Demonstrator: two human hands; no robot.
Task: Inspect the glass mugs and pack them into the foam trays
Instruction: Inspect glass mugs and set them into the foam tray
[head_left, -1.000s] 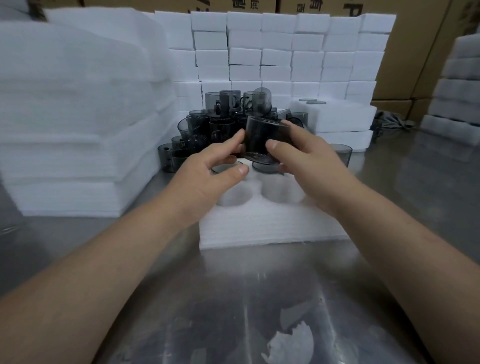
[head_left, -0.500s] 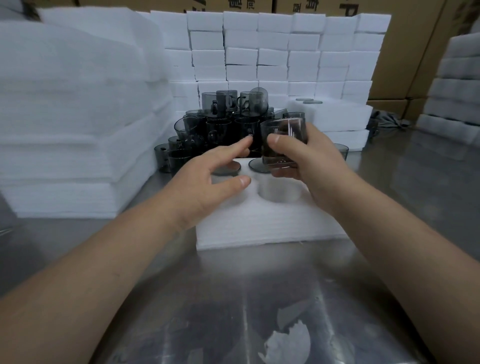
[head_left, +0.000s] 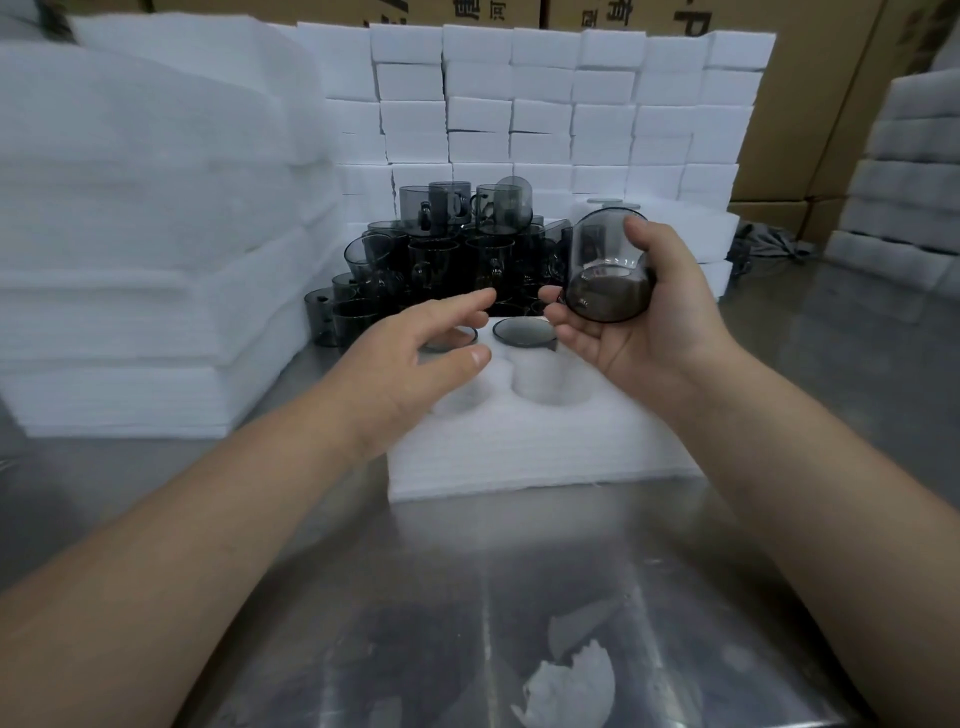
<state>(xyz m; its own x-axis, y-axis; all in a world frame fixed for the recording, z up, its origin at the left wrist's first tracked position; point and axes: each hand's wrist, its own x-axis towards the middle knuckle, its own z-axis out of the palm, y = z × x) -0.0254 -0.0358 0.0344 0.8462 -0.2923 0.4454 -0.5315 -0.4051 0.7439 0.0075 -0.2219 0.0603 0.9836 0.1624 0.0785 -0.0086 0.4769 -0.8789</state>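
A white foam tray with round pockets lies flat on the desk; its two far pockets each hold a smoky grey glass mug sunk to the rim, and the two near pockets stand empty. Behind the tray a heap of dark glass mugs is piled several layers high. The shiny steel desk carries a tall stack of white foam sheets at the left, a wall of white foam blocks at the back before brown cardboard cartons, and a torn scrap of white foam near the front edge. The right hand grips one tilted smoky glass mug above the tray's right side, its base toward the camera. The left hand hovers open over the left pockets, just beside that mug, grasping nothing.
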